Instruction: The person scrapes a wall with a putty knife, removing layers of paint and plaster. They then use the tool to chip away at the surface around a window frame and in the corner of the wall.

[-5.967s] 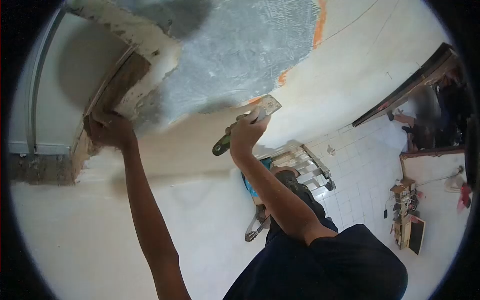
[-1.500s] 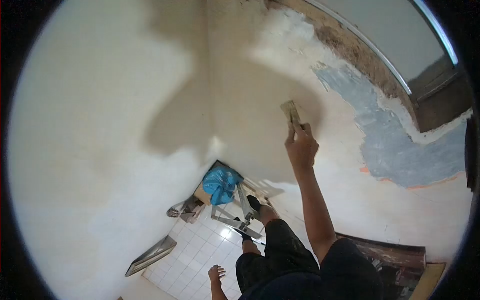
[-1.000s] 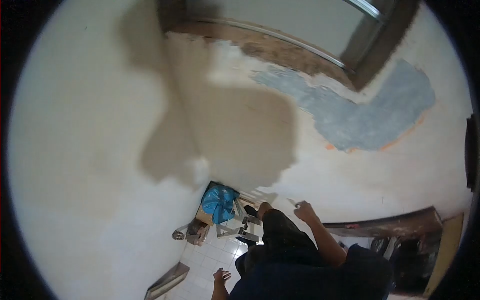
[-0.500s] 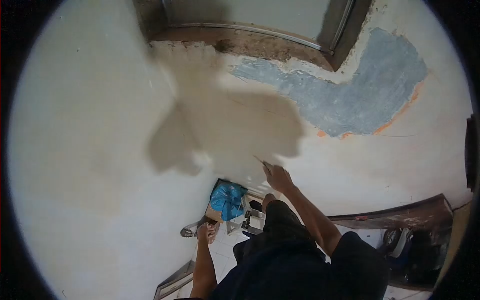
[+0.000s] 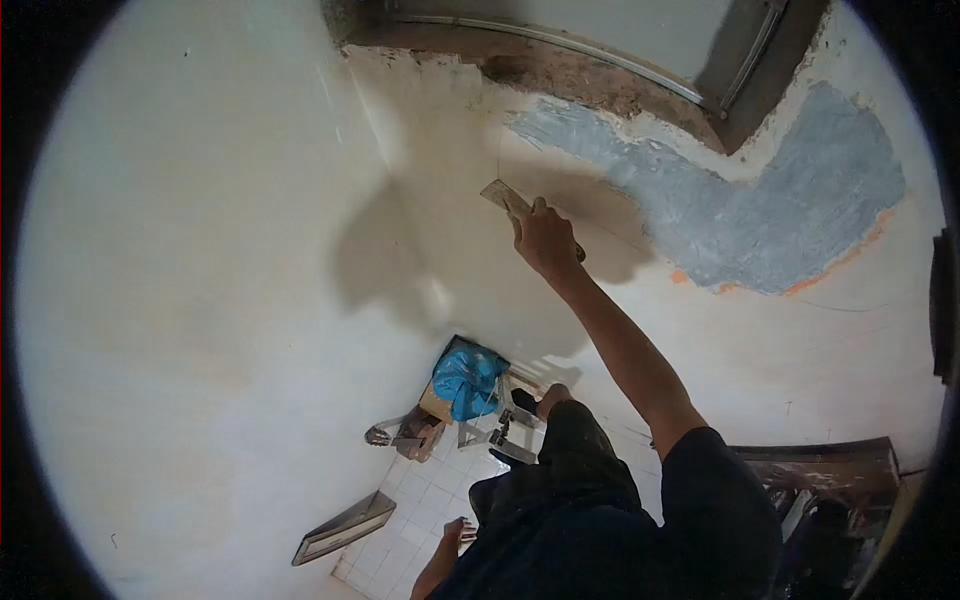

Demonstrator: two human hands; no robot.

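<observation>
My right hand [image 5: 547,238] is wrapped round the handle of a putty knife [image 5: 507,197], whose flat blade is at the cream wall [image 5: 450,260] below the window frame. Whether the blade touches the wall cannot be told. To the right of the blade lies a grey patch [image 5: 740,210] with an orange lower edge. My left hand [image 5: 461,532] hangs low beside my body, its fingers apart and nothing seen in it.
A blue plastic bag [image 5: 468,380] sits on a box near the wall corner, beside a metal stepladder [image 5: 510,440]. A brown window frame [image 5: 560,70] is above. Dark wooden furniture [image 5: 830,465] stands at lower right, and a framed panel [image 5: 345,528] at lower left.
My right hand has risen up the wall with the putty knife, whose blade now shows broadly. My left hand has dropped back from near the box towards my body. The view has shifted.
</observation>
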